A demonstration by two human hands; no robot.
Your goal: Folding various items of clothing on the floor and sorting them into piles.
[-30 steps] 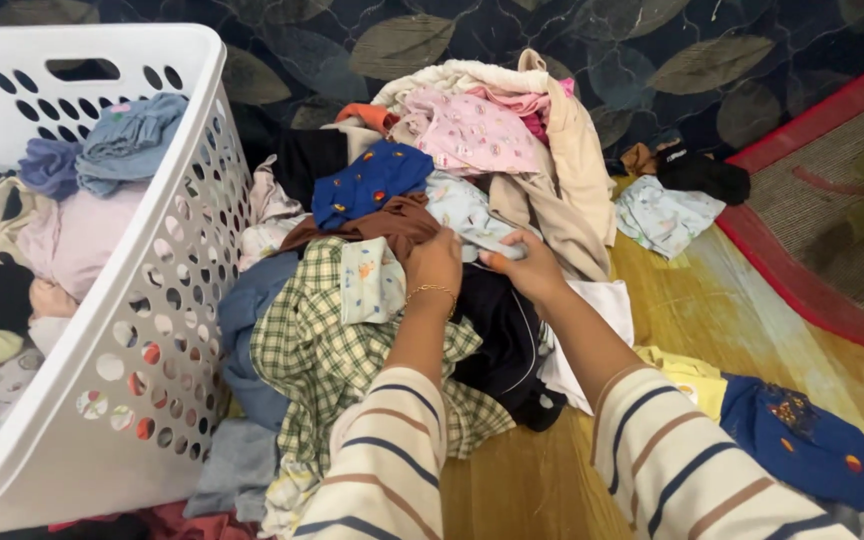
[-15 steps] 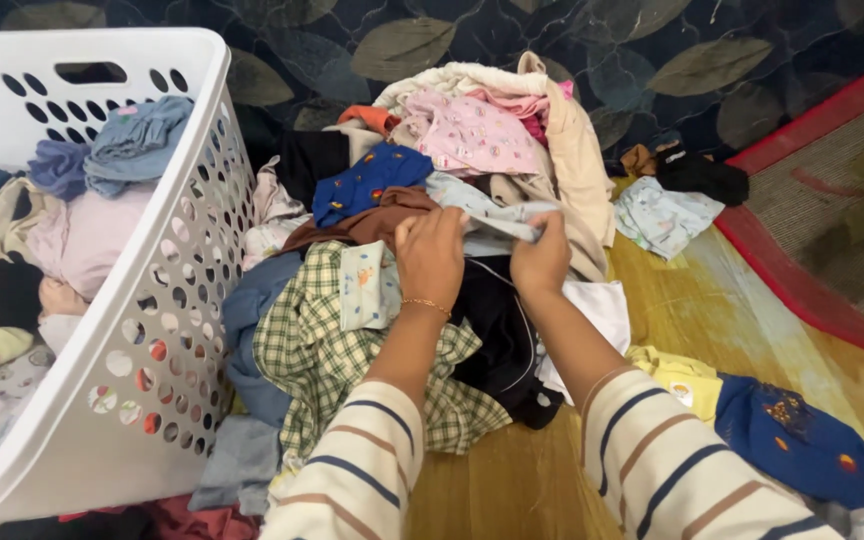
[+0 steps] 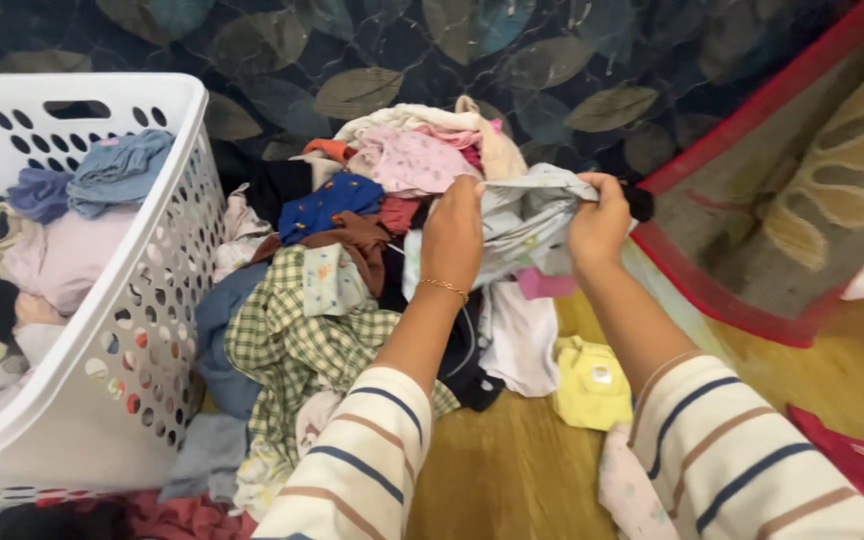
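Hands both clamped on a pale printed garment: left hand (image 3: 455,232) and right hand (image 3: 599,225) lift it (image 3: 527,225) above the clothes pile (image 3: 322,320); spreading it open seems next.

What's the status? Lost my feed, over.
Both hands, left and right, gripping pale printed garment, lifted above clothes pile. White basket left. Nothing blocking.

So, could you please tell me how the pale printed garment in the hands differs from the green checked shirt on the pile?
The pale printed garment is lifted, gripped by the left hand and the right hand; the green checked shirt lies untouched on the pile. The garment is light grey-blue with small prints, bunched; the shirt is green-and-cream plaid, spread flatter. Both are crumpled.
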